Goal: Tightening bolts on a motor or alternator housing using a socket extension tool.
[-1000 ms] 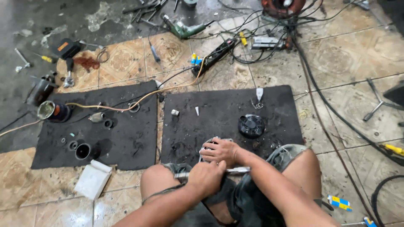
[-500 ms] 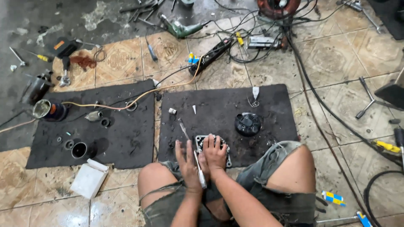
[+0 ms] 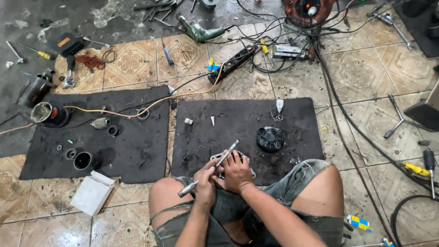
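1. Hands low over the near edge of the right-hand black rubber mat (image 3: pixel 247 132), and that mat is our landmark for everything here.
2. The left hand (image 3: pixel 206 183) is closed around the slim silver metal rod tool (image 3: pixel 215 167) (a driver or punch, too small to tell which), with the tool slanting up and away from the person's lap toward the mat's middle.
3. The right hand (image 3: pixel 235 171) is curled down over the pale grey cast-metal housing (image 3: pixel 228 160); the fingers press on its top and hide most of it, so only its far rim shows.
4. That housing sits on the near edge of the mat, just ahead of the person's bare knees, and the tool's far end crosses above it.
5. To my eye the step in hand is working a fastener or seated part on the housing: one hand steadies, the other drives.
6. The next move would call for a steady right-hand hold so the housing does not skid on the mat, and for the tool kept square to its seat.
7. Toward the mat's right side, clear of both hands, lies the round black ribbed cover (image 3: pixel 270 138); a small silver cylindrical bush (image 3: pixel 188 121) sits near the mat's far left corner.
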